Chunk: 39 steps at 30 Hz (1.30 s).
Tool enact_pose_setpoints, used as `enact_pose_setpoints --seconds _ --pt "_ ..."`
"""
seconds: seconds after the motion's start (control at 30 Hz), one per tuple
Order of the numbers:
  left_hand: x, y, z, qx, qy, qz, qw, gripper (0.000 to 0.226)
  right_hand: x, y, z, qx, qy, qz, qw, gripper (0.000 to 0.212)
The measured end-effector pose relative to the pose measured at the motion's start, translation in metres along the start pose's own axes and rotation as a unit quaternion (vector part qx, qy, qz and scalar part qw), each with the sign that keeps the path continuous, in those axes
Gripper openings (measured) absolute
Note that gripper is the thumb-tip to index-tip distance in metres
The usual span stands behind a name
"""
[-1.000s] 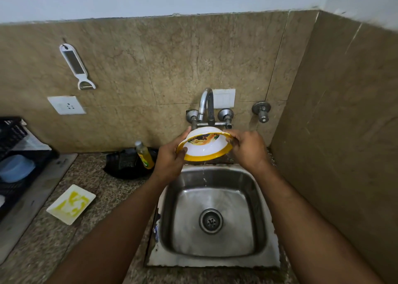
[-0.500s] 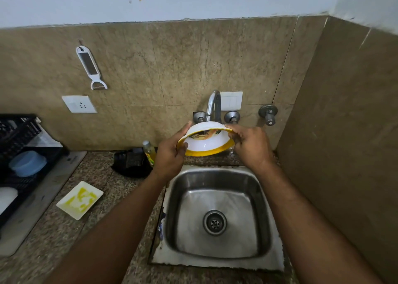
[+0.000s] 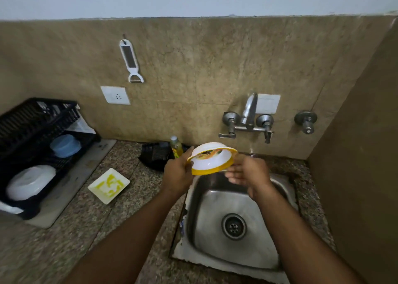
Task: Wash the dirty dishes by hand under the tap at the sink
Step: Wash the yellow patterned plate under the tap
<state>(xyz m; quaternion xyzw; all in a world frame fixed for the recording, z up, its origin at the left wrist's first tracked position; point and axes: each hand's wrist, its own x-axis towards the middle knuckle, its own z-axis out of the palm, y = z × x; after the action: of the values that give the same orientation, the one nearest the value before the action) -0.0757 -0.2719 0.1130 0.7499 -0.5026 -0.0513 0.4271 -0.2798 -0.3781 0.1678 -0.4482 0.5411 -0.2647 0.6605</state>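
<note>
Head view. Landmark: steel sink (image 3: 233, 199). Left hand (image 3: 177, 174) grips the yellow-rimmed white bowl (image 3: 212, 157) by its left edge, bowl tilted, held over the sink's back-left corner, below and left of the tap (image 3: 248, 111). Right hand (image 3: 247, 174) just beside the bowl's right rim, fingers loose and spread, holding nothing; contact with the rim unclear through blur. Left of the sink on the counter: square plate (image 3: 108, 185) with yellow smears. Farther left, black dish rack (image 3: 36, 120).

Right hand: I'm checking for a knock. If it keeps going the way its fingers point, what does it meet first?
Probably the yellow-rimmed bowl. The right hand points left toward its lower rim; depth is unclear.
</note>
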Motion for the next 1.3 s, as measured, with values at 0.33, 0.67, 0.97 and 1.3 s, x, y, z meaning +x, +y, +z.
enact_pose_setpoints --seconds 0.33,0.67,0.97,1.3 --pt "0.001 -0.091 -0.064 0.030 -0.141 0.008 0.990 0.067 0.006 0.005 0.131 0.221 -0.046 0.136 0.965 0.016" --pt "0.049 -0.203 -0.203 0.040 -0.173 -0.153 0.972 0.080 0.019 0.017 0.289 0.187 -0.084 0.165 0.965 0.010" --pt "0.109 -0.307 -0.383 0.237 -0.003 -0.206 0.949 0.062 0.025 -0.023 0.472 0.178 -0.254 0.089 0.947 0.016" --pt "0.122 -0.406 -0.477 0.265 -0.094 -0.393 0.875 0.143 0.048 -0.054 0.694 0.084 -0.355 0.041 0.930 0.028"
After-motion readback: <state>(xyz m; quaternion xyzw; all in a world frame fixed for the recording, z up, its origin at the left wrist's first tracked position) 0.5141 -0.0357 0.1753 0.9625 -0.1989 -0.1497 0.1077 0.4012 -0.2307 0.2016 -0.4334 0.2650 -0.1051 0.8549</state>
